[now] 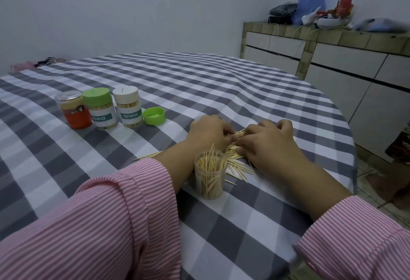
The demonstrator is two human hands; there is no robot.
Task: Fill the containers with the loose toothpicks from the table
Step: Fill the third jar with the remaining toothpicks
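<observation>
Two jars (129,109) labelled "TOOTHPICK" — both hands (264,139) gathering loose toothpicks (236,165)

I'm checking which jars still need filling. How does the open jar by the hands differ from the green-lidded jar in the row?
The open jar has no lid; the green-lidded jar is capped. The open jar is plain clear plastic, while the green-lidded jar carries a "TOOTHPICK" label. In the open jar the toothpicks lean loosely and poke above the rim; in the green-lidded jar they stand packed. Both are upright, clear cylinders on the checked tablecloth.
</observation>
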